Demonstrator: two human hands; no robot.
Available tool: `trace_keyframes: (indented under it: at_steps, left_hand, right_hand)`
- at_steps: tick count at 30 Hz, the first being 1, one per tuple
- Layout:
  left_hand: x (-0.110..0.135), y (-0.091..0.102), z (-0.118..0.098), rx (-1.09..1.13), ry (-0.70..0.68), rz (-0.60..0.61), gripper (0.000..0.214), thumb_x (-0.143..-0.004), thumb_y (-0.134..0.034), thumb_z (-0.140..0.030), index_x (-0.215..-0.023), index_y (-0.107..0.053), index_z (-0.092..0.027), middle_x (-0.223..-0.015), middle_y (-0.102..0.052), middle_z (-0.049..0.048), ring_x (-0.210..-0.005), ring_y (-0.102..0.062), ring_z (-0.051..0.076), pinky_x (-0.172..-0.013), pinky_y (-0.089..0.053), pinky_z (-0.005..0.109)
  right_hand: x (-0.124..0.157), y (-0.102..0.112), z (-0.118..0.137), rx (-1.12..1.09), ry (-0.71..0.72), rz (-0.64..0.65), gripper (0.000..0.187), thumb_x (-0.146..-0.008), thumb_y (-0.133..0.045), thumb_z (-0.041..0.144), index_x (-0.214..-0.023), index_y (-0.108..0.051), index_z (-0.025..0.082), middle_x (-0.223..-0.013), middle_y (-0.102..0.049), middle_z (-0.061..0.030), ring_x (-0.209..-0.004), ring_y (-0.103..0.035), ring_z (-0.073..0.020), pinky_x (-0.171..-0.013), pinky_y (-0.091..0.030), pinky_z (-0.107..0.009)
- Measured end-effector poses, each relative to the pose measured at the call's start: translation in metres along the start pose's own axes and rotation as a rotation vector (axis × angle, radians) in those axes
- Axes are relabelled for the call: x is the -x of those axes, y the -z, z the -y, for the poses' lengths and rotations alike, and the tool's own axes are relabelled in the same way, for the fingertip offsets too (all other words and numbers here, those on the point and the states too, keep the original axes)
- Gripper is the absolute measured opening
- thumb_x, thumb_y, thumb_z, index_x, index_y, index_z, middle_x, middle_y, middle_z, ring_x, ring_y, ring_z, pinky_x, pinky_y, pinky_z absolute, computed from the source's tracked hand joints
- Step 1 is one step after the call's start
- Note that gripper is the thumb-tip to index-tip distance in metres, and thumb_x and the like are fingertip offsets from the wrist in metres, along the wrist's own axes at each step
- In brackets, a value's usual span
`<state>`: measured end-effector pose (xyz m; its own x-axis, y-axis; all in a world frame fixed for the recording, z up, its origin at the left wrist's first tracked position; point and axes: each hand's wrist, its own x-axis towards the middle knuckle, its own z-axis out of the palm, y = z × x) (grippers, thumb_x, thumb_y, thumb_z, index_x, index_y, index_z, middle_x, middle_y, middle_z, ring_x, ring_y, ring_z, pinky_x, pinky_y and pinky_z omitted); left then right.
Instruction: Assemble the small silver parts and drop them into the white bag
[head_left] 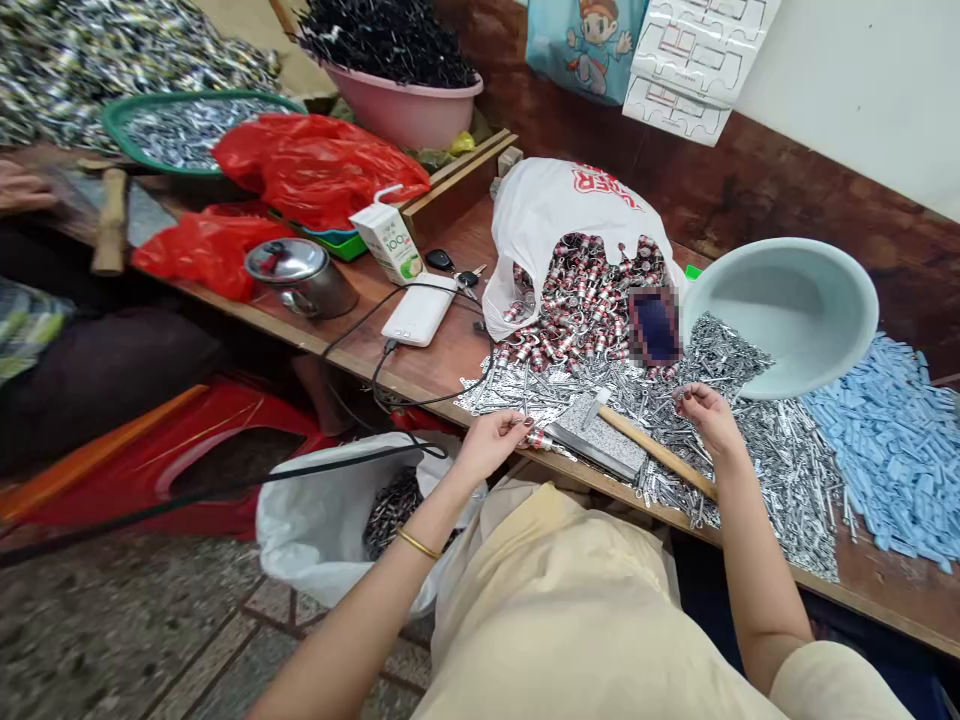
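My left hand [489, 445] is at the front edge of the table, its thumb and fingers pinched on a small red-and-silver metal piece [538, 438]. My right hand [709, 418] is raised over a heap of thin silver metal parts [780, 470], fingertips pressed together; whatever they hold is too small to name. Between both hands lies a hammer [652, 447] with a wooden handle, its head resting on a grey speckled block [600, 436]. Similar red-and-silver pieces [577, 300] spill from a white plastic bag [570, 200] behind.
A grey-green basin [840, 300] tilts over the silver parts, beside light blue strips [892, 450]. To the left are a white power bank [420, 310] with a black cable, keys, a drink carton [386, 240] and a metal mug [322, 285]. A lined bin [307, 510] stands below.
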<state>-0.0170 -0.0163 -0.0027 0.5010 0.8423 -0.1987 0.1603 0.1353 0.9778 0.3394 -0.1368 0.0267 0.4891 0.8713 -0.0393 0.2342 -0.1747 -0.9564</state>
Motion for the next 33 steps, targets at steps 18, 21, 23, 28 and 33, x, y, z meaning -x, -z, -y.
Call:
trace_keyframes:
  at_steps: [18, 21, 23, 28, 33]
  left_hand:
    - [-0.025, -0.004, -0.005, 0.042, 0.207, 0.138, 0.020, -0.065, -0.077, -0.025, -0.058, -0.061, -0.015, -0.054, -0.062, -0.0030, -0.051, -0.062, 0.012, -0.057, -0.058, 0.025]
    - [-0.024, -0.004, -0.007, 0.039, 0.204, 0.170, 0.017, -0.068, -0.074, -0.023, -0.060, -0.061, -0.014, -0.056, -0.063, -0.0026, -0.053, -0.062, 0.012, -0.060, -0.059, 0.025]
    - [-0.023, -0.004, -0.008, 0.020, 0.196, 0.183, 0.015, -0.071, -0.071, -0.022, -0.062, -0.062, -0.014, -0.057, -0.063, -0.0028, -0.055, -0.062, 0.011, -0.061, -0.059, 0.024]
    - [-0.023, -0.004, -0.006, -0.023, 0.177, 0.162, 0.016, -0.070, -0.072, -0.020, -0.061, -0.059, -0.014, -0.056, -0.060, -0.0031, -0.055, -0.063, 0.012, -0.059, -0.056, 0.021]
    - [-0.023, -0.006, -0.007, -0.044, 0.191, 0.159, 0.013, -0.071, -0.065, -0.017, -0.061, -0.058, -0.014, -0.056, -0.059, -0.0037, -0.053, -0.062, 0.011, -0.057, -0.056, 0.020]
  right_hand:
    - [0.039, -0.083, 0.036, -0.198, 0.064, 0.325, 0.022, -0.081, -0.072, 0.038, -0.098, -0.071, 0.024, -0.085, -0.068, -0.0025, -0.070, -0.059, -0.0157, -0.064, -0.051, -0.029]
    - [0.038, -0.122, 0.050, -0.084, 0.128, 0.460, 0.013, -0.084, -0.066, 0.033, -0.089, -0.069, 0.022, -0.082, -0.069, -0.0021, -0.070, -0.061, -0.0171, -0.064, -0.050, -0.031]
    - [0.033, -0.142, 0.058, 0.091, 0.233, 0.492, 0.008, -0.086, -0.061, 0.026, -0.086, -0.068, 0.022, -0.082, -0.070, -0.0019, -0.074, -0.062, -0.0187, -0.070, -0.048, -0.032]
    - [0.022, -0.166, 0.062, 0.590, 0.530, 0.506, 0.012, -0.085, -0.060, 0.011, -0.082, -0.064, 0.022, -0.090, -0.069, -0.0053, -0.092, -0.053, -0.0240, -0.083, -0.041, -0.036]
    - [0.022, -0.167, 0.048, 0.644, 0.545, 0.467, 0.015, -0.088, -0.057, 0.010, -0.082, -0.064, 0.022, -0.086, -0.069, -0.0046, -0.088, -0.051, -0.0244, -0.081, -0.039, -0.035]
